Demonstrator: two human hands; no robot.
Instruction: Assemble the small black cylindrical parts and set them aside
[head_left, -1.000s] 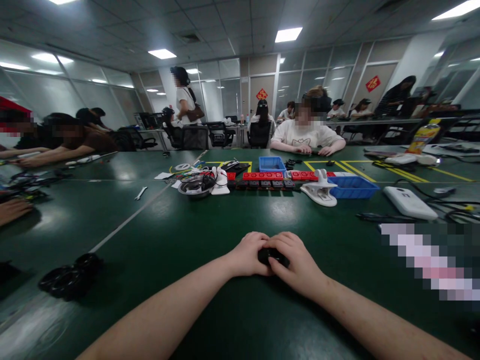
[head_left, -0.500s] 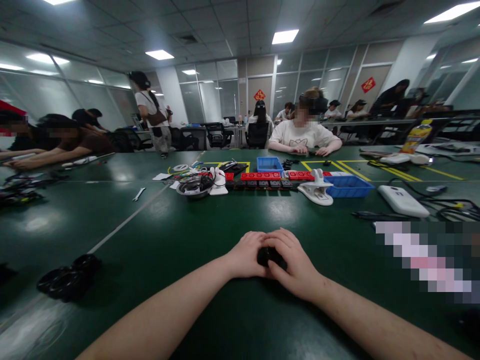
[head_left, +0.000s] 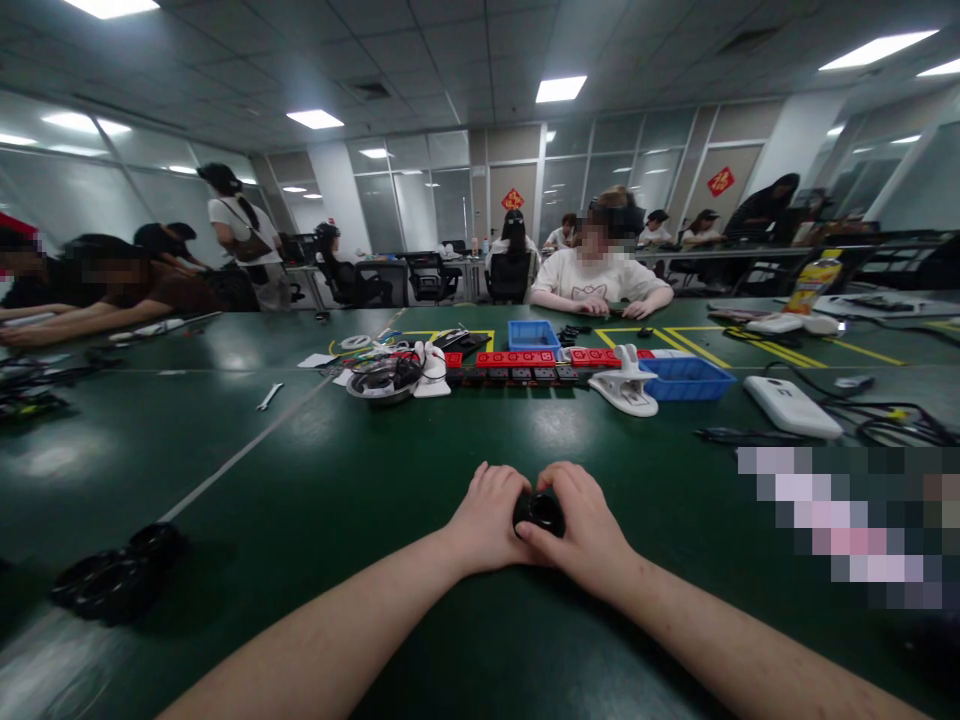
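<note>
A small black ring-shaped object [head_left: 539,511] with a dark hollow centre is held between my two hands, low over the green table [head_left: 420,450]. My left hand [head_left: 491,515] is wrapped against its left side, the fingertips at its upper edge. Curled round the right side is my right hand [head_left: 581,515], its thumb lying across the lower front of the ring. Similar black rings [head_left: 120,570] are grouped on the table at the lower left.
Across the middle stand a metal bowl [head_left: 382,380] of cables, a red and black strip [head_left: 517,365], a white clip [head_left: 626,382] and a blue tray [head_left: 686,377]. A white box [head_left: 793,407] and cables lie right. A person [head_left: 596,265] sits opposite.
My fingers have parted at the top, so more of the black ring and its hollow shows. The view has shifted slightly. A standing person in the background has moved left.
</note>
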